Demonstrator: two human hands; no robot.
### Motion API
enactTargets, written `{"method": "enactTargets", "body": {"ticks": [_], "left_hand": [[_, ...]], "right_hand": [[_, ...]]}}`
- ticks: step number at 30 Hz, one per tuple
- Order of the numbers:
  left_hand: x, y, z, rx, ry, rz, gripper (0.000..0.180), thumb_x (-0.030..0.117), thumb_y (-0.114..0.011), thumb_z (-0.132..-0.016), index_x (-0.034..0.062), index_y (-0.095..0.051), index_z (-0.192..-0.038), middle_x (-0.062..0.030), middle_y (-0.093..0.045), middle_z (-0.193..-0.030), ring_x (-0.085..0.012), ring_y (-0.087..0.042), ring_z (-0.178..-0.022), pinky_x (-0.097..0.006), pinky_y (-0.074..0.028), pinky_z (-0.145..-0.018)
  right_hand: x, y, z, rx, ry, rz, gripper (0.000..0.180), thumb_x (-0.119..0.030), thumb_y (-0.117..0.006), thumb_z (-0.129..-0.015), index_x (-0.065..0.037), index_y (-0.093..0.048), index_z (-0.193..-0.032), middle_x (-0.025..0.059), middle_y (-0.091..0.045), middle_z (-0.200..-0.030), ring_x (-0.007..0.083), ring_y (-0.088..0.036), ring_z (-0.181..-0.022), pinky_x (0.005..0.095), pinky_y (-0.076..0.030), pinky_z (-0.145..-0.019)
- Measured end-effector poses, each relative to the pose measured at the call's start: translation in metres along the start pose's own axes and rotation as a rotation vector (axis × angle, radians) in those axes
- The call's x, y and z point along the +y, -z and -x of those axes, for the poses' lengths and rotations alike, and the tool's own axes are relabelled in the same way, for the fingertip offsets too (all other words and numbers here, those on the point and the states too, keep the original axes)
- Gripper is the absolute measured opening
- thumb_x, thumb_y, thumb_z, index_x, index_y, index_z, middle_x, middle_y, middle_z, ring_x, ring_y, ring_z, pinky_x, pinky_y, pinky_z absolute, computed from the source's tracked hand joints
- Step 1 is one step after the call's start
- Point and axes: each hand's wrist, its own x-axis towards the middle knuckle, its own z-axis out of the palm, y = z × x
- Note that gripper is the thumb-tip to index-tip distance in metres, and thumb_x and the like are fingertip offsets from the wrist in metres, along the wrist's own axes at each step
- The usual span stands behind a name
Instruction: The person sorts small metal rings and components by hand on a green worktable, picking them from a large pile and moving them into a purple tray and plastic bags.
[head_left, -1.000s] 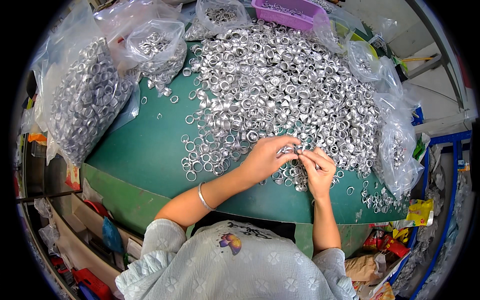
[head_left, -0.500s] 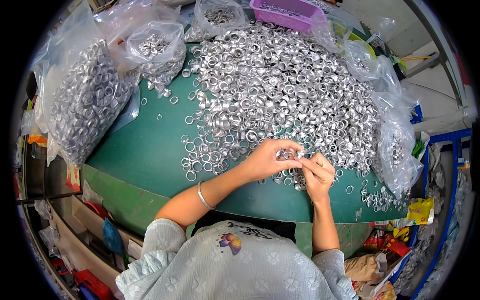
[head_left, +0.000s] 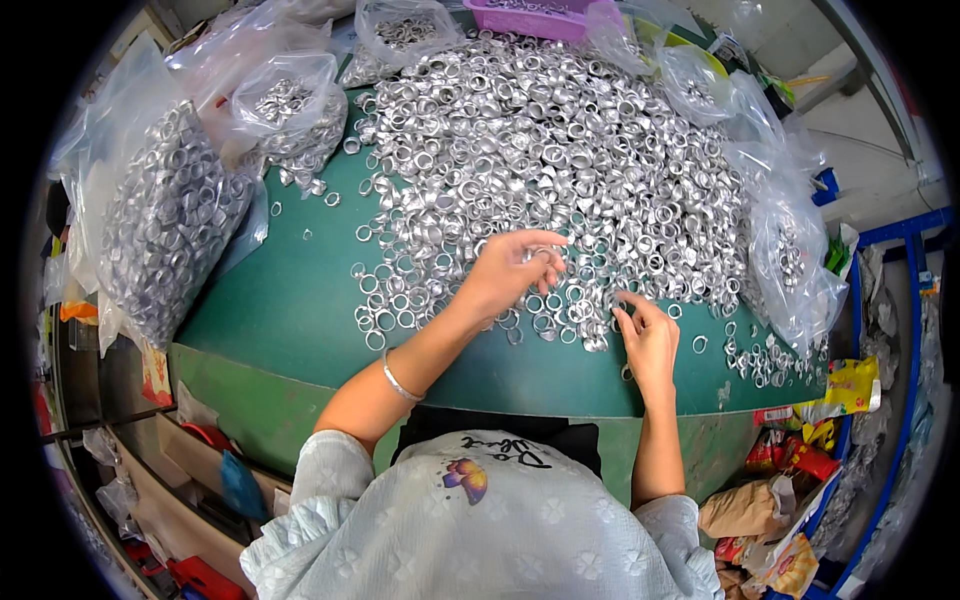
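Left hand (head_left: 508,275): forefinger extended, other fingers curled; contents too blurred to tell. Right hand (head_left: 652,338): thumb and forefinger nearly meeting; cannot tell whether gripping. Silver-coloured rings (head_left: 560,150): loose heap, beneath and beyond the fingertips.

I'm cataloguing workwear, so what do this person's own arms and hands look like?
The left hand and right hand are ungloved. A thin, curved, silver-coloured bangle circles the left forearm; none shows on the right. The pale grey, textured fabric sleeves leave both forearms uncovered.
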Motion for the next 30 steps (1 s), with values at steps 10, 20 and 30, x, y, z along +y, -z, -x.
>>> {"method": "enactTargets", "body": {"ticks": [10,20,30], "left_hand": [[-0.004,-0.045,0.073,-0.006,-0.227,-0.602,0.056,-0.009,-0.052,-0.079,0.0079,-0.035,-0.129,-0.0111,-0.064,-0.095,-0.0192,-0.065,-0.077,-0.028,-0.053,-0.067],[-0.017,-0.055,0.095,0.067,0.059,0.075,0.038,0.001,-0.051,-0.087,-0.0006,-0.042,-0.123,-0.0125,-0.06,-0.105,-0.021,-0.061,-0.092,-0.029,-0.051,-0.078],[-0.049,-0.059,0.108,0.179,0.233,0.531,0.024,0.011,-0.049,-0.09,-0.003,-0.054,-0.109,-0.0043,-0.058,-0.089,-0.0108,-0.055,-0.079,-0.025,-0.046,-0.074]], "right_hand": [[-0.054,-0.003,0.042,-0.249,-0.11,-0.639,0.012,0.0,-0.06,-0.079,0.001,-0.061,-0.091,-0.007,-0.041,-0.057,0.0012,-0.031,-0.052,0.0179,-0.025,-0.048],[-0.052,-0.012,0.067,0.149,-0.069,-0.569,0.008,0.001,-0.065,-0.073,0.0,-0.064,-0.08,0.0039,-0.047,-0.057,0.0105,-0.039,-0.046,0.024,-0.031,-0.043],[-0.029,0.0,0.06,0.181,-0.054,-0.348,0.014,-0.004,-0.065,-0.076,-0.001,-0.066,-0.089,0.0051,-0.052,-0.055,0.0124,-0.045,-0.045,0.0283,-0.037,-0.045]]}}
